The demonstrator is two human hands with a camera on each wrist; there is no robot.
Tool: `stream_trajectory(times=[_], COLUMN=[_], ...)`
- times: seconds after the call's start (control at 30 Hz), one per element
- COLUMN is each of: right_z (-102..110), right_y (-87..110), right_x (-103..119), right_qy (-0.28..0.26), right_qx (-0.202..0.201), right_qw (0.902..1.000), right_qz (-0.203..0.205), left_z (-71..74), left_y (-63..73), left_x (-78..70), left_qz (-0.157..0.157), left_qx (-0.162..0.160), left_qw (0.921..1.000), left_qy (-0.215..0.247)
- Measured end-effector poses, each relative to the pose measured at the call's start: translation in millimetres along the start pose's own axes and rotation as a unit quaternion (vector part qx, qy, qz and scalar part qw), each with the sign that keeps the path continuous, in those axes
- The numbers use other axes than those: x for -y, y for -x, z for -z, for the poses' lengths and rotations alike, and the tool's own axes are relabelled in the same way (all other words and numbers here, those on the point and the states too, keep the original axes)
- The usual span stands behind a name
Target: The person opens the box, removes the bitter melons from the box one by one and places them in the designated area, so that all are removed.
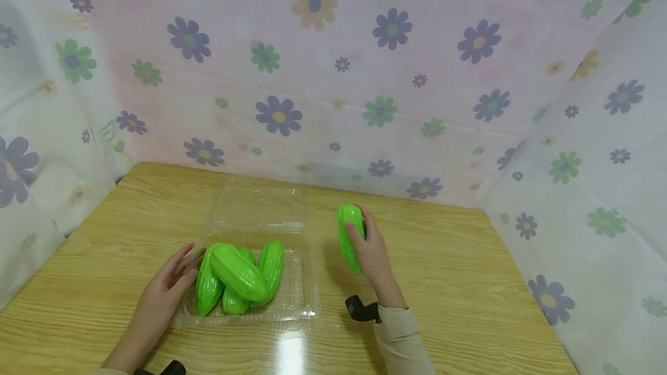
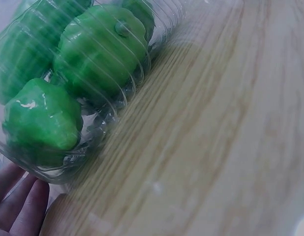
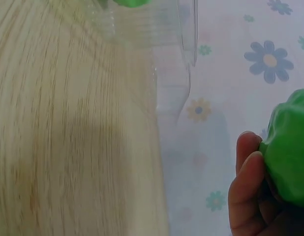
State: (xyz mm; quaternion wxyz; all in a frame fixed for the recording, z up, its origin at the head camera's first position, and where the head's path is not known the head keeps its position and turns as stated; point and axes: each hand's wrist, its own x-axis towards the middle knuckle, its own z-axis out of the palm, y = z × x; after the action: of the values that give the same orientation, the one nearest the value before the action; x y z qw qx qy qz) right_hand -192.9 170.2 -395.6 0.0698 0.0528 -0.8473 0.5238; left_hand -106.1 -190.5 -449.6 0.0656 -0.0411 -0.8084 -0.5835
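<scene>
— Right hand (image 1: 372, 250)?
— Curled round a green gourd (image 1: 348, 250), just right of centre frame. Left hand (image 1: 165, 287), fingers loose, beside clear tray (image 1: 296, 276), lower left.
— Advice?
— I'd grip lightly, steady the tray.

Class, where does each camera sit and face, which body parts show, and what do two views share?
Head: on the head, facing forward and down at the table; left hand and right hand show.
Left wrist: on that wrist, facing clear container and table; left hand partly shows.
Right wrist: on that wrist, facing table and flowered backdrop; right hand partly shows.
Shared by head and right wrist: held green piece.
</scene>
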Motion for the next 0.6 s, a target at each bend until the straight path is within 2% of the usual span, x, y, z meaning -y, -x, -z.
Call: stream_trajectory(times=[0.17, 0.33, 0.6], right_z=[8.8, 16.5, 23.2], right_y=[-1.7, 2.1, 3.6], right_x=[-1.4, 8.5, 6.8], right_qy=[-0.024, -0.043, -0.031], right_qx=[0.015, 0.023, 0.04], right_qw=[0.9988, 0.9973, 0.9957], right_qz=[-0.039, -0.055, -0.077], left_z=[-0.3, 0.2, -0.3], left_y=[0.7, 1.5, 1.4], left_x=[-0.9, -1.1, -0.7], left_qz=[0.0, 0.008, -0.001], left_qx=[0.003, 0.005, 0.0], left_qw=[1.0, 0.9999, 1.0], left_qy=[0.009, 0.007, 0.009])
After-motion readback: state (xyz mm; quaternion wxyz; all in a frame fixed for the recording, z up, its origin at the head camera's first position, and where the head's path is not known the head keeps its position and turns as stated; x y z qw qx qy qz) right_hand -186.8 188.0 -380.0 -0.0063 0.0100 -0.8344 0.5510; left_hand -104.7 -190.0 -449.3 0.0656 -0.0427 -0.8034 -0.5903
